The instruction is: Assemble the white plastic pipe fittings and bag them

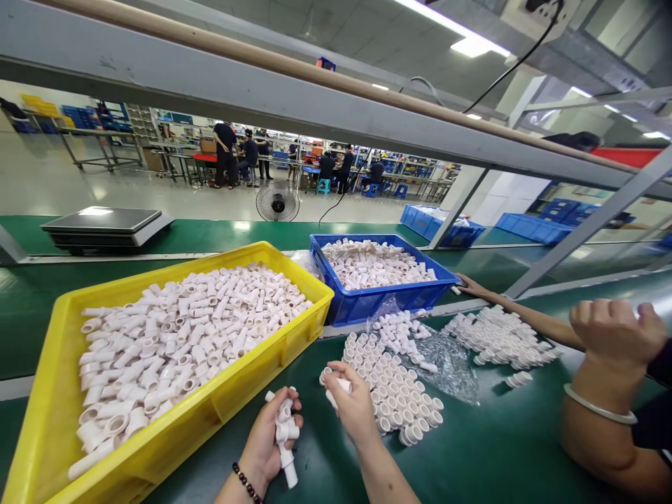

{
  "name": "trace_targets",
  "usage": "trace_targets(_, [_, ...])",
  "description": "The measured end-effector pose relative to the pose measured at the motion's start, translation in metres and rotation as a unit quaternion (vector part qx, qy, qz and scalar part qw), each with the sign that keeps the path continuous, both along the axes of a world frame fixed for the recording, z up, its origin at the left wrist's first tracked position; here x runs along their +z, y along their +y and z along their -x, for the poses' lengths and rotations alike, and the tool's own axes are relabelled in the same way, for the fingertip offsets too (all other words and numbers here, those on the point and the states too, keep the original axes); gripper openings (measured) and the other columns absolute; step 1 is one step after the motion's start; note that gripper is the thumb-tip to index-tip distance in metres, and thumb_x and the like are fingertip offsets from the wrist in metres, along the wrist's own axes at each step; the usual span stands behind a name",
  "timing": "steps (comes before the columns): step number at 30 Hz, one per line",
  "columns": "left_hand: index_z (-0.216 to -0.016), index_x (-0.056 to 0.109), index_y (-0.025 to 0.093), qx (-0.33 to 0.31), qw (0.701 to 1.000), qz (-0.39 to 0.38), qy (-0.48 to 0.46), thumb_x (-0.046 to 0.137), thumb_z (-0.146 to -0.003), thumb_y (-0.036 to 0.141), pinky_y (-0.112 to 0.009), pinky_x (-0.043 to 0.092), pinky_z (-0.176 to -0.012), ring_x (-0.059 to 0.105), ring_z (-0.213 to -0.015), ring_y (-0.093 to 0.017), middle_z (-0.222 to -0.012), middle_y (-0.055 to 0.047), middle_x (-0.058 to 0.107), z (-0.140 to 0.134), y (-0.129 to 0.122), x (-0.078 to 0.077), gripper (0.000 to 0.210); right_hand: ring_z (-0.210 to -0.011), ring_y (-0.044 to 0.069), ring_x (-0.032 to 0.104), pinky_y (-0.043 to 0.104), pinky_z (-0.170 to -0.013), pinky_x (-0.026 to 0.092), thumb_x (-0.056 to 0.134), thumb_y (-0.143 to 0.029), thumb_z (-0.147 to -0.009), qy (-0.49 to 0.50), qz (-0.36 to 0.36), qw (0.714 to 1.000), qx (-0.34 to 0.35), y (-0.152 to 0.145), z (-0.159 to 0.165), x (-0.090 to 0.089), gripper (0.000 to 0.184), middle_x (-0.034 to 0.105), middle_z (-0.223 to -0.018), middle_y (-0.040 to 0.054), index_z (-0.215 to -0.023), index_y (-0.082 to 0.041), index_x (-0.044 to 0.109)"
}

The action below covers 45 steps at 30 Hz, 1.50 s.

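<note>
My left hand [270,430], with a dark bead bracelet at the wrist, is curled round several white plastic pipe fittings [286,432]. One fitting's tube sticks out below the fingers. To its right, my right hand [351,402] pinches a white pipe fitting [344,386] between thumb and fingers, at the left edge of a group of fittings standing on end in rows [402,402]. Close on the left is a yellow bin [246,392] heaped with loose white fittings [183,329]. Behind the rows, a blue bin [346,306] holds more fittings.
Loose fittings [402,332] lie on a clear plastic bag [451,367]. A co-worker's arms reach in at right, one fist [617,332] raised, beside another fitting group [501,336]. A scale [108,224] stands at back left. A metal beam [315,98] crosses overhead.
</note>
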<state>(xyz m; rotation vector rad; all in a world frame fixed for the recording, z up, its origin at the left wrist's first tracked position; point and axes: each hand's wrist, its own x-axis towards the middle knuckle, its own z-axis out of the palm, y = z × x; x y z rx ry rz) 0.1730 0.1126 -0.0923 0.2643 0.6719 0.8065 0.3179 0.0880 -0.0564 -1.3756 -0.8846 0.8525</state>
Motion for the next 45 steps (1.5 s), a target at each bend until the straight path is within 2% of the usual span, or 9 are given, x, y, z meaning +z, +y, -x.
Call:
trace_targets(2, [-0.081,0.055,0.016,-0.01,1.0,-0.001,-0.005,0.059,-0.071,0.037,-0.013,0.023,-0.027,0.052,-0.043,-0.009,-0.063,0.0,0.056,0.0,0.001,-0.002,0.024,-0.04,0.007,0.041,0.015,-0.031,0.023,0.061,-0.042,-0.069,0.239,0.015,0.969,0.067,-0.002,0.003,0.007,0.028,0.053,-0.059,-0.0022,-0.084,-0.019,0.056])
trace_targets(5, [-0.08,0.053,0.016,-0.014,1.0,-0.016,-0.004,0.056,-0.073,0.037,-0.014,0.023,-0.027,0.052,-0.042,-0.009,-0.063,0.0,0.056,0.0,0.001,-0.003,0.022,-0.041,0.005,0.04,0.012,-0.03,0.017,0.057,-0.045,-0.071,0.474,0.053,0.869,0.13,-0.004,0.007,0.011,0.029,0.054,-0.062,-0.0006,-0.081,-0.017,0.055])
trace_targets(7, [-0.079,0.052,0.017,-0.015,0.999,-0.03,0.002,0.055,-0.074,0.037,-0.014,0.022,-0.026,0.053,-0.042,-0.009,-0.065,0.0,0.055,0.0,0.0,-0.003,0.021,-0.042,0.005,0.041,0.012,-0.03,0.017,0.055,-0.041,-0.072,0.533,0.069,0.83,0.146,-0.004,0.008,0.011,0.027,0.057,-0.066,0.0016,-0.083,-0.016,0.056])
trace_targets(10, [-0.079,0.049,0.018,-0.017,0.998,-0.054,0.021,0.054,-0.074,0.037,-0.014,0.02,-0.026,0.053,-0.041,-0.009,-0.067,0.001,0.055,-0.002,-0.002,0.0,0.02,-0.042,0.005,0.039,0.012,-0.03,0.018,0.056,-0.032,-0.069,0.544,0.058,0.822,0.154,-0.004,0.011,0.009,0.021,0.058,-0.068,0.0029,-0.083,-0.016,0.055])
trace_targets(15, [-0.07,0.045,0.018,-0.041,0.991,-0.106,0.069,0.053,-0.075,0.039,-0.014,0.019,-0.024,0.046,-0.035,-0.006,-0.064,0.002,0.052,-0.004,-0.007,0.004,0.023,-0.035,0.004,0.034,0.014,-0.029,0.017,0.055,-0.035,-0.075,0.427,0.031,0.892,0.146,-0.007,0.019,0.009,0.019,0.061,-0.069,0.0026,-0.084,-0.018,0.052])
trace_targets(23, [-0.064,0.04,0.018,-0.131,0.968,-0.169,0.128,0.056,-0.072,0.041,-0.014,0.023,-0.026,0.043,-0.029,-0.005,-0.052,0.006,0.047,-0.008,-0.012,0.006,0.029,-0.051,0.007,0.045,0.018,-0.047,0.035,0.06,-0.029,-0.074,0.106,0.032,0.98,0.168,-0.009,0.007,0.01,0.024,0.061,-0.07,0.0014,-0.093,-0.015,0.059])
trace_targets(27, [-0.067,0.046,0.017,-0.184,0.951,-0.198,0.147,0.059,-0.069,0.04,-0.016,0.028,-0.028,0.041,-0.029,-0.005,-0.049,0.007,0.044,-0.009,-0.016,0.001,0.026,-0.077,0.016,0.056,0.026,-0.07,0.042,0.06,-0.024,-0.072,-0.11,0.055,0.973,0.198,-0.014,0.005,0.018,0.028,0.063,-0.085,0.0026,-0.099,-0.019,0.062])
trace_targets(34, [-0.068,0.054,0.015,-0.272,0.91,-0.232,0.211,0.062,-0.061,0.018,-0.016,0.03,-0.03,0.044,-0.032,-0.007,-0.041,0.006,0.048,-0.007,-0.024,-0.004,0.011,-0.086,0.016,0.058,0.023,-0.078,0.041,0.055,-0.012,-0.07,-0.299,-0.01,0.893,0.335,-0.023,0.016,0.035,0.031,0.065,-0.093,0.001,-0.097,-0.023,0.063])
trace_targets(45, [-0.068,0.05,0.015,-0.167,0.976,-0.135,0.029,0.05,-0.075,0.044,-0.016,0.02,-0.022,0.044,-0.027,-0.007,-0.056,0.0,0.054,-0.003,-0.012,0.002,0.03,-0.077,0.015,0.057,0.025,-0.072,0.044,0.053,-0.016,-0.073,-0.261,0.024,0.946,0.189,-0.015,-0.002,0.022,0.023,0.063,-0.086,0.0014,-0.094,-0.021,0.061])
